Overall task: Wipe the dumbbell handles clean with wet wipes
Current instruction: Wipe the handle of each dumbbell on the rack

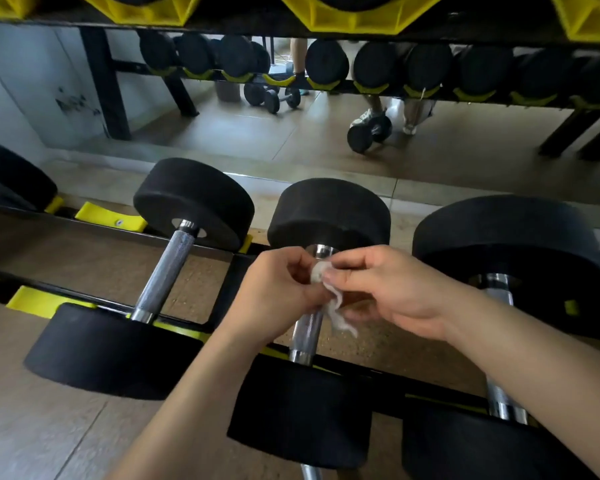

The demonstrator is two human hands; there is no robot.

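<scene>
- Head view looks down over a low dumbbell rack [222, 292], black rails with yellow cradles [110, 216].
- Both hands meet above the middle dumbbell [329, 213], just over the far end of its handle [305, 332].
- Left hand [278, 289]: fingers curled, thumb and fingertips pinching a bunched part of the white wet wipe [338, 308].
- Right hand [388, 292]: thumb and forefinger pinch the same wipe from the other side, the remaining fingers loosely bent beneath.
- A crumpled tail of the wipe hangs below the fingers, alongside the handle on its right side; I cannot tell if it touches the metal.
- The middle dumbbell's long axis runs away from the person: one black round head beyond the hands, the other nearer than the wrists, with the knurled chrome handle between them leaning slightly left toward the near end.
- Left of the left hand lies a second dumbbell [165, 271], its bare handle slanting the same way, only more so.
- Right of the right hand, partly behind the forearm, sits a third dumbbell [497, 289], larger-headed, also pointing away.
- Beyond the hands a mirror [222, 133] shows a row of black dumbbells.
</scene>
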